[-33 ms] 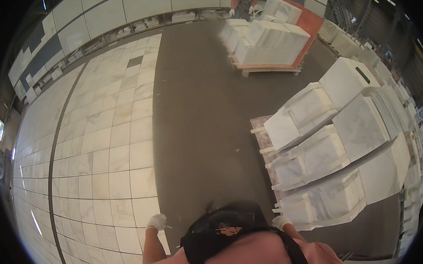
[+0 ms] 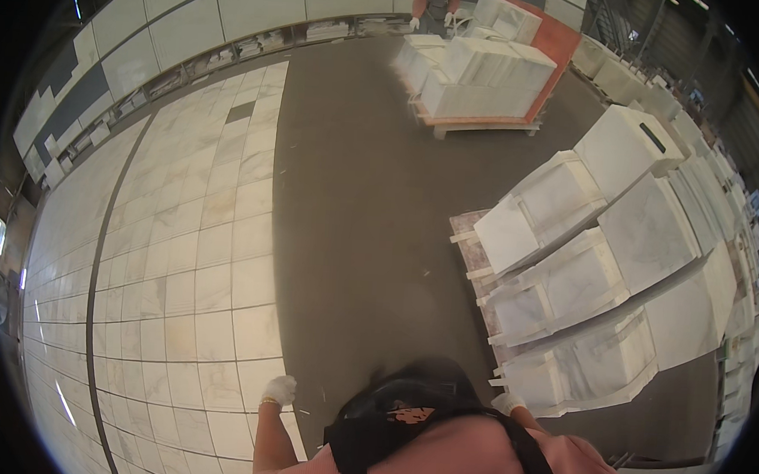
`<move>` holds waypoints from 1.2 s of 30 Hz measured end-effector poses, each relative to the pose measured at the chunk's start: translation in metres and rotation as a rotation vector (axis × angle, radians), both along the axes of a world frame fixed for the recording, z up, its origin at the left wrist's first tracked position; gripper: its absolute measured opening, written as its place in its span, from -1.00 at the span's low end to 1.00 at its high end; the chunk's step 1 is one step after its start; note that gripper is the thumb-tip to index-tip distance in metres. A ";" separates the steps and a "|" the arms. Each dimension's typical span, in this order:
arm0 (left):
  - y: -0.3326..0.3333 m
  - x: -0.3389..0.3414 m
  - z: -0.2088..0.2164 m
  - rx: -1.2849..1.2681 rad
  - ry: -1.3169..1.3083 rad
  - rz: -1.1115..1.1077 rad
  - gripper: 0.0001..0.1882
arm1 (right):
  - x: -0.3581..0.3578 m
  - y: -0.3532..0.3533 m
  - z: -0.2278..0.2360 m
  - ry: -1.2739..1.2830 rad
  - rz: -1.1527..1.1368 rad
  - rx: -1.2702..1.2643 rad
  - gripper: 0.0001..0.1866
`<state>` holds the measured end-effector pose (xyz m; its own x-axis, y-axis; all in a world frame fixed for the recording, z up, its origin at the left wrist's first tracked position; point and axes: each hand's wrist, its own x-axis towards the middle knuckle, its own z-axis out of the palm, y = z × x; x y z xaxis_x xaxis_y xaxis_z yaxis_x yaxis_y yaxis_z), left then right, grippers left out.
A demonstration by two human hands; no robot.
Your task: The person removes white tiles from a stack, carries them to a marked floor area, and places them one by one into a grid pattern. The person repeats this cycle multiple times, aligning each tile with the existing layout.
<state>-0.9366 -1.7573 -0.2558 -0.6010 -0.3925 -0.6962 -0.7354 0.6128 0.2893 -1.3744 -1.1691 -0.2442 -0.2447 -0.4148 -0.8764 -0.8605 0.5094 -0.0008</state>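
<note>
My left hand (image 2: 280,390), in a white glove, hangs above the edge of a large field of pale marble tiles (image 2: 215,288) laid in rows. Its fingers look curled in, and nothing shows in them. My right hand (image 2: 506,403), also in a white glove, is low by my side, nearest to the stacked marble tiles (image 2: 561,375) on the right. Its fingers are mostly hidden. A black pouch or apron (image 2: 406,389) strapped over my pink shirt covers the floor between my hands.
Wooden pallet slats (image 2: 475,259) stick out under the right-hand stacks. Ahead, more white blocks (image 2: 481,96) sit on an orange pallet (image 2: 488,122), with a co-worker (image 2: 435,1) behind it. A dark floor strip (image 2: 363,219) runs between tiles and stacks. Large panels (image 2: 184,29) line the back.
My left hand has shifted slightly up and to the left in the view. My right hand sits slightly lower. The scene is otherwise nearly the same.
</note>
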 end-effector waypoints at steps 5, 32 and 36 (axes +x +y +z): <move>-0.115 -0.140 0.032 0.329 0.456 0.685 -0.77 | -0.043 -0.003 -0.052 -0.122 -0.033 0.076 -0.60; -0.331 -0.329 -0.050 0.354 0.166 0.448 -0.92 | -0.518 -0.658 0.051 -0.104 -0.752 -0.388 -0.62; -0.490 -0.440 0.010 0.123 0.188 0.363 -0.89 | -0.520 -0.634 0.038 -0.140 -0.640 -0.176 -0.67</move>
